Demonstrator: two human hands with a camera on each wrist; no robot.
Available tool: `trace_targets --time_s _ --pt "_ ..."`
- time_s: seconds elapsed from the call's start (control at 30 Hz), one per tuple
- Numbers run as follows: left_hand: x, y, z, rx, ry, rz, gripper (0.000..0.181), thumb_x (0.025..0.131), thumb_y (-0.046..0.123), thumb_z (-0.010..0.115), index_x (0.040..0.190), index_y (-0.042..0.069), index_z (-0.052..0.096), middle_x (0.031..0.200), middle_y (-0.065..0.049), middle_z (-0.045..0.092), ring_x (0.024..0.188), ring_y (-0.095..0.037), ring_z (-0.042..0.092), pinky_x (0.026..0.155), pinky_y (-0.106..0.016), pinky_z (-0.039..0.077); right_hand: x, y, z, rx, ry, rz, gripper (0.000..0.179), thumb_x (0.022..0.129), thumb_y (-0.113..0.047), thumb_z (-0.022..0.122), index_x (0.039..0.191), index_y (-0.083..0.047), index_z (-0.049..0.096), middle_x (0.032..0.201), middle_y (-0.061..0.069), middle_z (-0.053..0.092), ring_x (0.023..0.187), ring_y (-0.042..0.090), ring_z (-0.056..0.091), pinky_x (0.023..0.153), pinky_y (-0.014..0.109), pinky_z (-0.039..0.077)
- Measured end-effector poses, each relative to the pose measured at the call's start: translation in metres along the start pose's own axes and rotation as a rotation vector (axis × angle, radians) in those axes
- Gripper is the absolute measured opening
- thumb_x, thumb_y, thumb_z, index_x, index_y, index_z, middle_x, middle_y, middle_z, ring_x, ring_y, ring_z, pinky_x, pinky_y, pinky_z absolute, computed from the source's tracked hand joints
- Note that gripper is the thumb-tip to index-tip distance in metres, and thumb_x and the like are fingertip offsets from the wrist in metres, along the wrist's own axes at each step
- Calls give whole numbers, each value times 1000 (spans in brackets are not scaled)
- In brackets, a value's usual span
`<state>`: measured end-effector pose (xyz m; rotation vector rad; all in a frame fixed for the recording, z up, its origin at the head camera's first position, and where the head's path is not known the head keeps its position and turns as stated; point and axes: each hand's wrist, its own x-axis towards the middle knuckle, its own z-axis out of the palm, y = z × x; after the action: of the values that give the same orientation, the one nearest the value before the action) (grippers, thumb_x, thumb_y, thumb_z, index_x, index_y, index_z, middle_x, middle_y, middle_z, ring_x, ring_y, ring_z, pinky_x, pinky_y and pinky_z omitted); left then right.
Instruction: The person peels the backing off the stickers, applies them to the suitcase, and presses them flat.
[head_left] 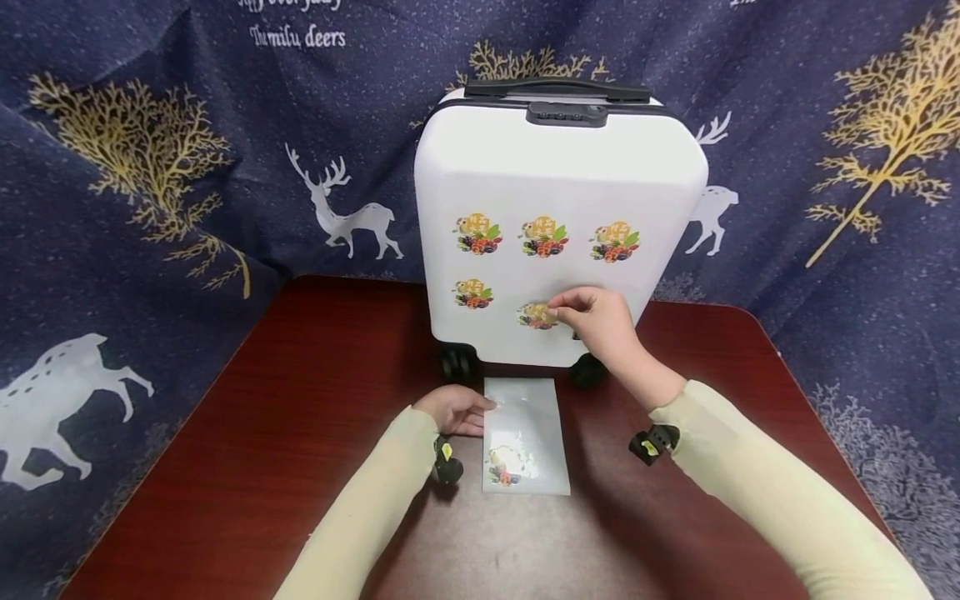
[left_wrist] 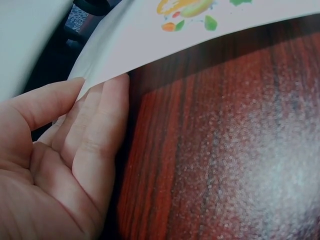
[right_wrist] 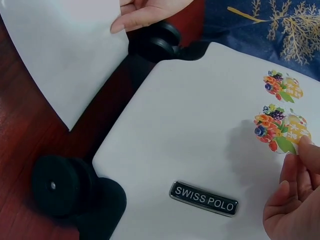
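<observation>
My right hand [head_left: 600,323] pinches the edge of a fruit sticker [head_left: 534,316] between thumb and fingers, in front of the lower middle of a white suitcase [head_left: 555,154]. In the right wrist view that sticker [right_wrist: 275,125] overlies the white shell; whether it touches fully I cannot tell. My left hand [head_left: 454,410] holds the left edge of a sticker sheet [head_left: 528,417] between thumb and fingers. One fruit sticker [head_left: 504,467] is on the sheet's near end. The left wrist view shows the sheet [left_wrist: 125,50] raised off the table at its edge.
Three fruit stickers run across the suitcase, with another sticker [head_left: 473,294] below the left one. A "SWISS POLO" badge [right_wrist: 204,198] and black wheels [right_wrist: 62,185] are low on the suitcase. It stands on a dark red table [head_left: 337,375] before a blue patterned cloth [head_left: 262,100].
</observation>
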<state>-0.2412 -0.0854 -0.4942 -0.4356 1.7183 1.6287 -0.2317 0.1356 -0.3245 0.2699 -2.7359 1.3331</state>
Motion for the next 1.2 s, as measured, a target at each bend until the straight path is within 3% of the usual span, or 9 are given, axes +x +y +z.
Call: trace_targets --time_s 0.5,0.83,1.0,1.2 --pt "1 0 0 0 3 5 5 100 8 63 96 5 63 85 -7 69 76 -15 70 100 -40 60 5 -3 -3 -30 22 -30 16 96 -12 70 104 0 78 105 20 77 56 3 47 54 21 41" --pt "0 1 -1 -4 -2 2 7 100 8 63 93 7 62 85 -6 69 77 -15 71 101 -41 59 10 -5 -2 -74 25 -43 16 97 -12 68 104 -3 79 107 18 78 69 12 52 59 22 41" --pt "2 0 0 2 19 -1 4 99 8 65 99 4 64 90 -8 70 81 -17 72 101 -41 59 11 -6 -2 -77 31 -44 16 97 -11 68 104 -3 79 105 18 78 69 13 52 59 22 42" --pt "4 0 -2 2 5 -5 13 98 9 68 107 0 66 102 -15 74 93 -22 75 95 -39 63 12 -6 -1 -82 41 -51 16 96 -11 68 103 -2 79 105 19 78 68 12 53 58 21 42"
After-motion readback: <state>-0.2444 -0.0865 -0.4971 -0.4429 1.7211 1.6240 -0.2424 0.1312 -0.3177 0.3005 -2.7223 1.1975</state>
